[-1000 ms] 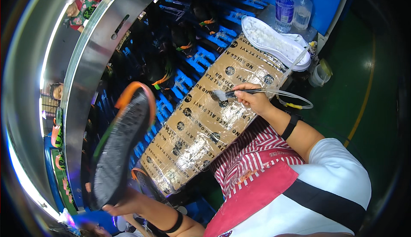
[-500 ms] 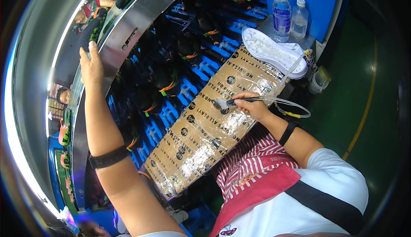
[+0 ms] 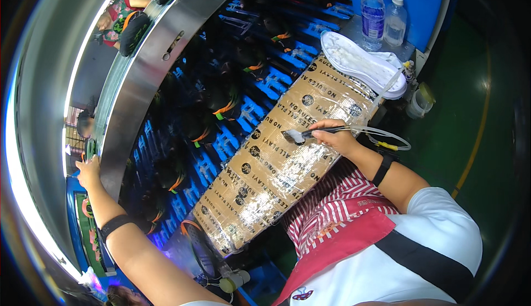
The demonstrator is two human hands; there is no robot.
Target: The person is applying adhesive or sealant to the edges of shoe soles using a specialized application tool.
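My right hand (image 3: 336, 136) grips a flat brush (image 3: 298, 136) by its black handle, with the pale, dark-edged bristles just over the cardboard-covered board (image 3: 265, 162). A clear hose (image 3: 381, 132) runs from the brush's rear. At far left my left hand (image 3: 88, 171) reaches to the curved metal conveyor rail, beside a small green and orange shoe upper (image 3: 91, 149). Its fingers are small and partly hidden, so I cannot tell whether they hold that upper. A dark shoe upper (image 3: 134, 34) with orange trim rests higher on the conveyor.
White shoe soles (image 3: 365, 65) lie at the board's far end, beside two bottles (image 3: 373, 21). Blue racks (image 3: 243, 112) carrying dark shoe uppers run below the metal rail (image 3: 149, 46). Another person (image 3: 119, 21) stands beyond the conveyor. A plastic cup (image 3: 420, 101) hangs at right.
My left hand has left the dark shoe upper and moved down along the rail towards me. My right hand keeps hold of the brush, nearly in place. The view has shifted slightly.
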